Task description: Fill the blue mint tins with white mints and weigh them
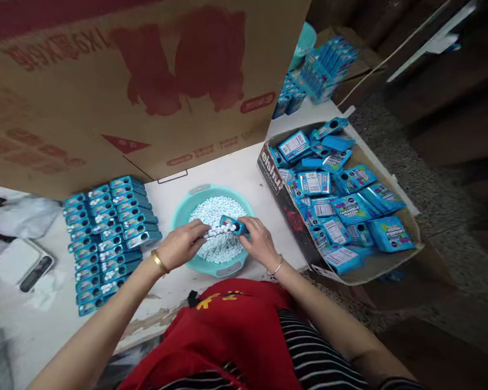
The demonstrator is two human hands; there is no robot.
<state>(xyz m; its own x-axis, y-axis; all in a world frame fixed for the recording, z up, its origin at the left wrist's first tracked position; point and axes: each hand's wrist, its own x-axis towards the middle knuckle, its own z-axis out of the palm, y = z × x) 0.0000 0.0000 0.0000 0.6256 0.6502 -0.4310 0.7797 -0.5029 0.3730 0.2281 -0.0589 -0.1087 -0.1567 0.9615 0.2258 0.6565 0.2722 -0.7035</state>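
Note:
A turquoise basin [179, 210] full of small pale round candies [217, 208] stands in front of me. My right hand [260, 241] grips a small blue candy box [233, 225] over the basin, tilted with its opening facing left. From the left, my left hand [186, 242] pinches what looks like a small scoop [218, 232] loaded with candies, its load close to the box's opening. Fingers and candies hide most of the scoop.
On the left stand rows of blue boxes [132, 211], some with candies at their openings, beside a white scale [22, 265]. An open carton [282, 208] of blue boxes sits right. A large cardboard box [211, 127] walls off the back.

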